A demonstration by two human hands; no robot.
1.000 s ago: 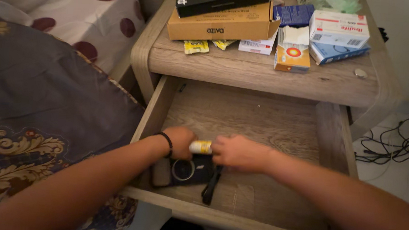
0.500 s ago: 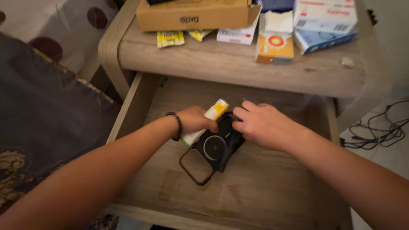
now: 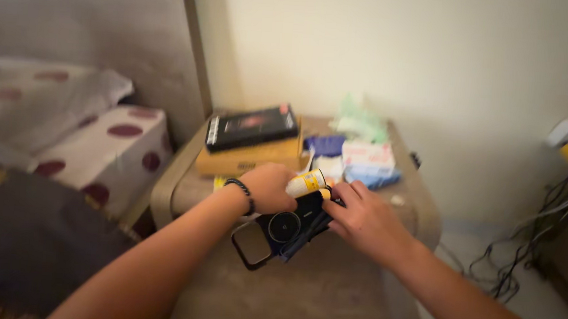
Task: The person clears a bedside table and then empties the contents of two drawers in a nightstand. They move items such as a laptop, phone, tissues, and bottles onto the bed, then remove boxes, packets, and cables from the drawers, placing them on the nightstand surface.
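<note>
Above the open drawer (image 3: 328, 296), the left hand (image 3: 267, 187) grips a white-and-yellow tube (image 3: 308, 182) while the right hand (image 3: 366, 220) holds a black phone case (image 3: 279, 231); behind, boxes (image 3: 252, 140) crowd the table (image 3: 420, 215).

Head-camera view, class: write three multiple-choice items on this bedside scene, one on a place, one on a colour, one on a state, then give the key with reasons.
1. Where does the black box lie?
A. on the brown carton
B. on the floor
C. on the bed

2. What colour is the band round the small white tube?
A. blue
B. yellow
C. red

3. How is the dark phone case placed?
A. lying alone on the floor
B. hanging from the cables
C. held up between both hands

Key: 1 A, it rests on the brown carton. 2 B, the yellow shows beside the left hand. 3 C, the right hand grips its other end.
</note>
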